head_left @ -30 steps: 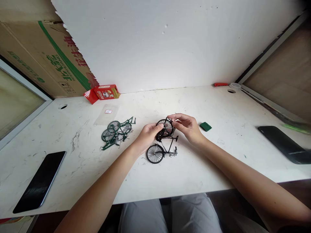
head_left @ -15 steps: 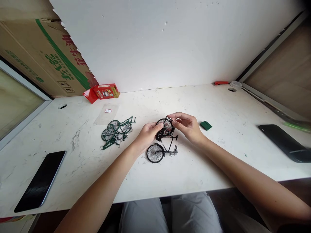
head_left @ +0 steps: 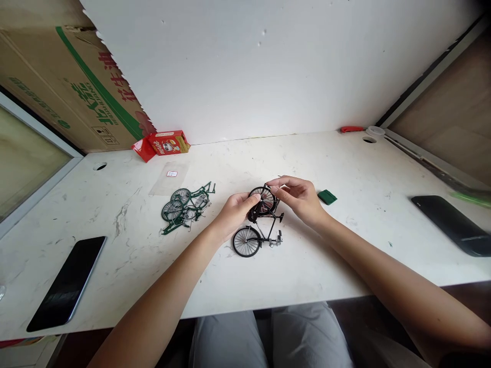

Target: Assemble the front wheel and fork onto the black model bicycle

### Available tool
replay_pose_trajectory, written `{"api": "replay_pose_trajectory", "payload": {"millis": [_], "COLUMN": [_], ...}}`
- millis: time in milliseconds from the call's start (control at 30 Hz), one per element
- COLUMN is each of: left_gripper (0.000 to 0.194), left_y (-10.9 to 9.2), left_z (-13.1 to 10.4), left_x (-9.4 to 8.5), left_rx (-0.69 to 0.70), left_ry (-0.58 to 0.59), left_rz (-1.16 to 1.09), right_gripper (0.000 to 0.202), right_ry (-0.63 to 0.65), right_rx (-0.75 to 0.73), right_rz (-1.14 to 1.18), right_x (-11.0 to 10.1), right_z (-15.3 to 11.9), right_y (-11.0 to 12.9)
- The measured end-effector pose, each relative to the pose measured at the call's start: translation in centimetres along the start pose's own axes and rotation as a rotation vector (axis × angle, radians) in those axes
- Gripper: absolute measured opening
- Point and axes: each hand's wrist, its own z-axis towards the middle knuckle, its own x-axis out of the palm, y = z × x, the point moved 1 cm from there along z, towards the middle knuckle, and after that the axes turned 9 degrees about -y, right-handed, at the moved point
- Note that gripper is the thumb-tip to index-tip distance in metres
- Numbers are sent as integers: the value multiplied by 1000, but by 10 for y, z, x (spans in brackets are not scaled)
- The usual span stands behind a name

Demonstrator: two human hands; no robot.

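Observation:
A small black model bicycle point(head_left: 267, 228) is held low over the white table, its front wheel point(head_left: 246, 241) toward me and its rear wheel between my hands. My left hand point(head_left: 238, 210) grips the rear wheel area, thumb on top near the hub. On the other side, my right hand point(head_left: 297, 197) pinches the edge of the same wheel with thumb and index finger. Green model bicycle parts point(head_left: 184, 207), with wheels and frame pieces, lie to the left. A small green piece point(head_left: 327, 197) rests right of my right hand.
Around the table point(head_left: 215, 286) are a phone point(head_left: 67, 283) at left, a dark device point(head_left: 452, 225) at right, an opened red box point(head_left: 169, 142), a clear bag point(head_left: 164, 180) and a red tool point(head_left: 352, 130) at the back. A cardboard box point(head_left: 57, 87) stands behind.
The view has shifted slightly. Both hands keep their hold on the black bicycle, with hardly any movement.

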Motion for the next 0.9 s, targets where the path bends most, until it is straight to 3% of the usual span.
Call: {"api": "replay_pose_trajectory", "payload": {"millis": [167,900], "left_gripper": [32,34], "left_y": [0,-1], "left_z": [0,-1], "left_x": [0,1], "left_rx": [-4,11], "left_ry": [-14,-7], "left_rz": [10,29], "right_gripper": [24,24], "right_ry": [50,18], "right_rx": [-40,-54], "right_rz": [-5,-44], "right_x": [-1,0], "right_z": [-1,-3], "right_y": [0,0]}}
